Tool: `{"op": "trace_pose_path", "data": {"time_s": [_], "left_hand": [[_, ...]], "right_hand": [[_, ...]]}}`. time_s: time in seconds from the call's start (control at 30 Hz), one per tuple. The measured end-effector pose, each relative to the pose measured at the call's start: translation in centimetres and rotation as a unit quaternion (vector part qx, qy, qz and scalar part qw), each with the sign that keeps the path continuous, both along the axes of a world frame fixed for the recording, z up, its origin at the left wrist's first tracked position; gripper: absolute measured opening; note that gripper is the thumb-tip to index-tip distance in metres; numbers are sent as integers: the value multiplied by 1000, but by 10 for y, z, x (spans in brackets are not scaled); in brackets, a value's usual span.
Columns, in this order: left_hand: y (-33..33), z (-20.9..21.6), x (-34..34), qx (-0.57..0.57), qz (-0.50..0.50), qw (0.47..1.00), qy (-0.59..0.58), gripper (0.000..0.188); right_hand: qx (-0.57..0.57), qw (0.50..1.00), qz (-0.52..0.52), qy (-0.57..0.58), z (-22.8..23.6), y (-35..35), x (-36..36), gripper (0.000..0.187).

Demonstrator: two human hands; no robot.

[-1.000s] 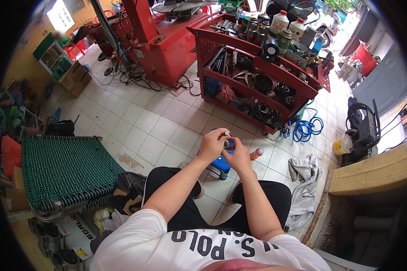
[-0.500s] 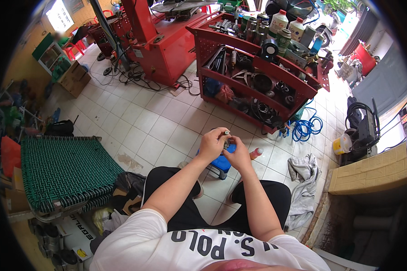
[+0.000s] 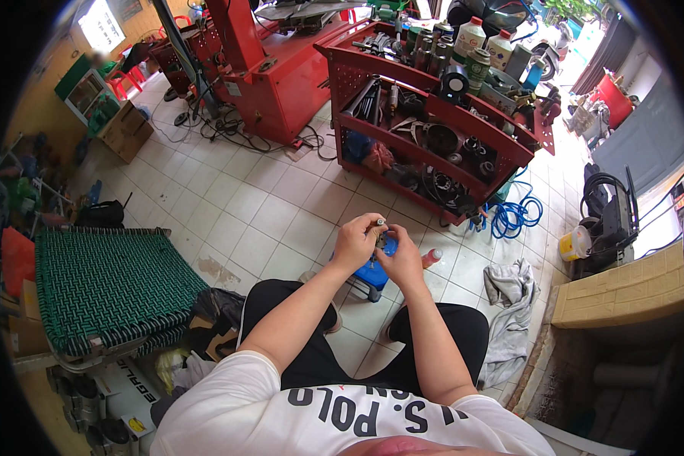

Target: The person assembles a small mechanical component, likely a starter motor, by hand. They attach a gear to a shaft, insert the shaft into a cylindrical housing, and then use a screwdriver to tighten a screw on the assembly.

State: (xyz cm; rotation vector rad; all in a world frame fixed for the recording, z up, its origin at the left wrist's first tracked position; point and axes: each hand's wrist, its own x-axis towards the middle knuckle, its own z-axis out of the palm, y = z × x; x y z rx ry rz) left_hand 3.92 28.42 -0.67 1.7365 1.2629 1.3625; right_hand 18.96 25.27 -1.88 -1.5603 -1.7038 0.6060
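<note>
In front of my knees, my left hand is closed round a small metal part with a round, pale end that sticks out past the fingers. My right hand faces it, thumb and fingers curled at the same part's right side. Most of the part is hidden by the fingers, so its exact kind does not show. Below both hands stands a low blue stool with dark feet. A small bottle of reddish liquid stands on the tiles just right of my right hand.
Ahead is a red tool trolley loaded with cans, bottles and parts. A red machine stands behind it to the left. Blue hose lies coiled at right, near a grey cloth. A green woven chair is at left.
My right hand has shifted very slightly right and its fingers have opened a little from my left hand. The left hand stays in place with the small metal part.
</note>
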Motion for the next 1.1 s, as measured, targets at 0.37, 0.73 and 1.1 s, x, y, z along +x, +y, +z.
{"op": "trace_pose_path", "data": {"time_s": [0.37, 0.73, 1.1], "left_hand": [[8, -9, -5, -48, 5, 997, -61, 9], [15, -13, -6, -45, -5, 996, -71, 15], [14, -9, -8, -87, -55, 982, -158, 17]], "right_hand": [[-91, 996, -5, 13, 2, 2, 3, 56], [-60, 996, 40, 48, -2, 1, 2, 66], [-63, 995, 67, 47, -7, 5, 7, 68]]}}
